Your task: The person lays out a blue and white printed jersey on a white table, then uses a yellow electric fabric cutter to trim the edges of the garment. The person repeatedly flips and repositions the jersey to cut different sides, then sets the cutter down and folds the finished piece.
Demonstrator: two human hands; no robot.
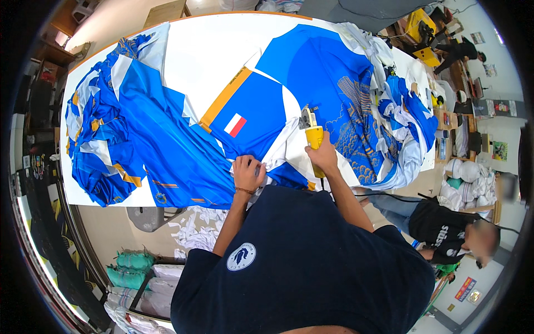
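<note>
My left hand [248, 173], near the table's front edge, has its fingers curled on a bunched blue and white fabric at the lower edge of a blue panel [258, 111]. That panel carries an orange band [225, 97] and a small red and white patch [235, 125]. My right hand [324, 155] is wrapped round a yellow handheld electric cutter [314, 136], whose metal head points away from me beside the panel's right side. Right of the cutter lies a larger blue piece with gold printed patterns [350, 128]. A crumpled heap of blue, white and orange fabric [103, 133] covers the table's left.
A white table [200, 50] carries the cloth. A black cord [395, 196] runs rightward from the cutter. One person [445, 234] is close at my right, another [461, 53] farther off. Sacks [128, 275], paper-like scraps [197, 228] and a grey seat [144, 217] are below the table.
</note>
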